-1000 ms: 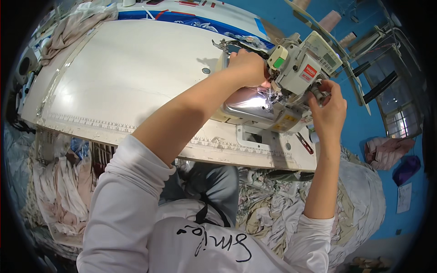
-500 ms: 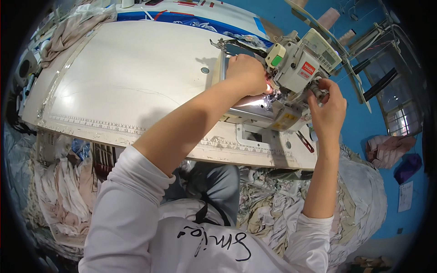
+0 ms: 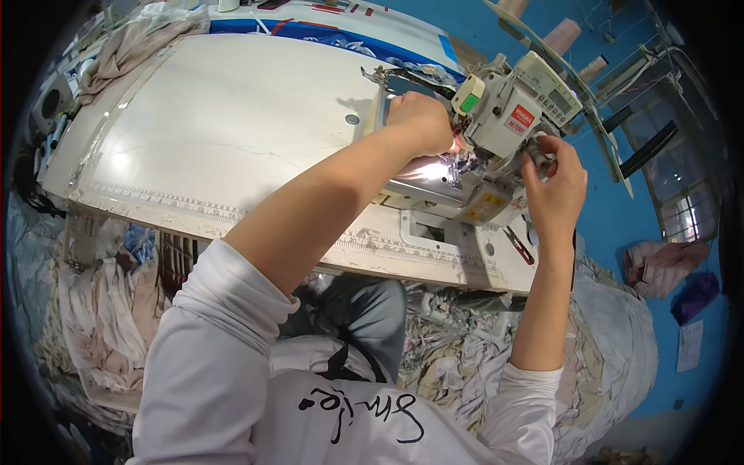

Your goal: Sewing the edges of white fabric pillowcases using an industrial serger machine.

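An overlock sewing machine (image 3: 500,116) with a pale body and a control panel stands at the right end of the white table. My left hand (image 3: 418,122) is curled in beside its lit needle area, knuckles up. The fingertips are mostly hidden behind the hand, and what they pinch cannot be made out. On the machine's right side, the thumb and fingers of my right hand (image 3: 559,182) close round a grey metal handwheel (image 3: 536,155). Bright light falls on the shiny metal plate (image 3: 435,172) just below my left hand.
Red-handled thread snips (image 3: 519,245) lie on the table near its right end. A printed ruler (image 3: 155,198) runs along the front edge of the white table (image 3: 209,116). Piled fabric (image 3: 612,341) fills the space below right. Thread cones (image 3: 562,36) stand beyond the machine.
The whole view has shifted slightly. Both hands keep nearly the same places at the machine, the left by the needle area and the right on the handwheel.
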`<state>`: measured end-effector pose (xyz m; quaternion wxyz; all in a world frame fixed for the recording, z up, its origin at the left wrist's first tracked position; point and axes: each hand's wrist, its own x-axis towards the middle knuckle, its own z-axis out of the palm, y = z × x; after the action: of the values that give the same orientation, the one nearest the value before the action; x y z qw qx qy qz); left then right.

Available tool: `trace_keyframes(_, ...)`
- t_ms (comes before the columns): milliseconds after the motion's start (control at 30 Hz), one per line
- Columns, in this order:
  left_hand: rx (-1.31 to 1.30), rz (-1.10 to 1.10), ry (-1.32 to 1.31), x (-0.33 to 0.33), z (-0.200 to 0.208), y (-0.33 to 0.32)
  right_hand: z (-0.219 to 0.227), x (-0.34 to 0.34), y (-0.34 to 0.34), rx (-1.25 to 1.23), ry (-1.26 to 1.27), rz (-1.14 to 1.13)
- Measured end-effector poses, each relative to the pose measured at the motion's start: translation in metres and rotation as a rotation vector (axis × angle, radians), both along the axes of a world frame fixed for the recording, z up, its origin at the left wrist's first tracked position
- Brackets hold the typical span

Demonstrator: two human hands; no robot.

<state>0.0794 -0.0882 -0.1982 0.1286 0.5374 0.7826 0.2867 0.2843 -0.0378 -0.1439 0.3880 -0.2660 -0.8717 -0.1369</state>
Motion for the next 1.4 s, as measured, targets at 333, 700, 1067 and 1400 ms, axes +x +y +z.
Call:
trace_keyframes(333, 0.039, -0.23, 0.019, -0.016, 0.0, -0.011, 0.004, 0.003, -0.009, -0.07, 0.029, 0.017)
trace_keyframes(700, 0.196, -0.319, -0.271, -0.009, 0.0, -0.047, -0.027, 0.019, -0.048, -0.106, 0.22, 0.15)
trace_keyframes(1067, 0.403, -0.104, -0.267, 0.006, -0.008, -0.031, -0.084, 0.005, -0.075, -0.332, 0.246, 0.17)
trace_keyframes(1400, 0.371, 0.019, -0.331, -0.018, -0.009, -0.015, -0.113, 0.021, -0.09, -0.361, 0.273, 0.144)
